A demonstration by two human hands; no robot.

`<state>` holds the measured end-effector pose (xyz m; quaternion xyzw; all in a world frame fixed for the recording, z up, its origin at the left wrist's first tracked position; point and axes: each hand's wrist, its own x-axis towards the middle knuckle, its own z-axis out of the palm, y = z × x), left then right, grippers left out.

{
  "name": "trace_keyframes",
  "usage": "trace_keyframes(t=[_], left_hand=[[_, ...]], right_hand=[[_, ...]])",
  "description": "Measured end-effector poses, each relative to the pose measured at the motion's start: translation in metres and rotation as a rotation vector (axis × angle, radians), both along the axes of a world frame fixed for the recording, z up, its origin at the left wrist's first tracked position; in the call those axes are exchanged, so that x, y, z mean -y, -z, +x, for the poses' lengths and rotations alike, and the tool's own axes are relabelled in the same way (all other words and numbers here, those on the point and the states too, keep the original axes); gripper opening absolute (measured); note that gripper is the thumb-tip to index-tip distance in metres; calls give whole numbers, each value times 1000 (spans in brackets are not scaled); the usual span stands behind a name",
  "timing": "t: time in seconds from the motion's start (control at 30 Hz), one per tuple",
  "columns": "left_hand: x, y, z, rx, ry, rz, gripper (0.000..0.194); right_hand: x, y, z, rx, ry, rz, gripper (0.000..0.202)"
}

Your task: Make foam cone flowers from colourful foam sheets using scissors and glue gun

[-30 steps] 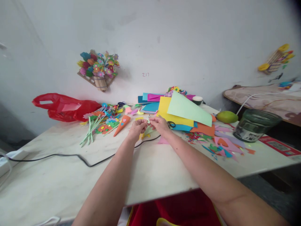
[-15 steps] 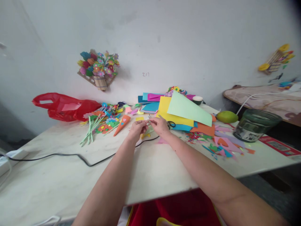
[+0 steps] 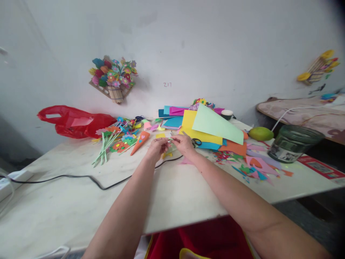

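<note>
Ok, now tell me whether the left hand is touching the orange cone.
Apart. The head view shows a strip of pale tabletop between the left hand and the orange cone.

Small piece [image 3: 170, 140], apparently light green, mostly hidden, pinched between left hand [image 3: 158, 146] and right hand [image 3: 183, 143].

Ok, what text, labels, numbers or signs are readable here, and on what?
"217": on the wall; the 2 looks Z-like.
Label on the glass jar: too blurred to read.
QR code on the red sheet: visible, too blurred to decode.
</note>
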<state>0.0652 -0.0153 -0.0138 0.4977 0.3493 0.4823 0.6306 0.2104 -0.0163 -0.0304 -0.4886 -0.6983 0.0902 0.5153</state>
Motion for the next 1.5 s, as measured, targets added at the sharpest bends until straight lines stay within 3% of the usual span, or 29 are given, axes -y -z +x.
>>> trace_keyframes(t=[0.23,0.53,0.7,0.83,1.1,1.27,1.5], left_hand=[[-4,2,-2,15,-31,-60,13],[0,-1,-6,-97,17,62,19],[1,-2,-8,-123,58,106,23],[1,-3,-7,-178,6,182,31],[-2,-1,-7,-101,-85,240,33],[0,-2,-4,-88,-100,216,33],[2,-2,-2,-93,-108,182,32]], right_hand=[[7,-4,0,-107,-145,-100,24],[10,-12,1,-252,-134,-267,19],[10,-13,0,-304,-134,-253,16],[9,-12,-1,-354,-185,-256,15],[12,-16,3,-682,-336,-359,15],[15,-16,1,-631,-350,-417,19],[12,-15,0,-557,-268,-429,11]])
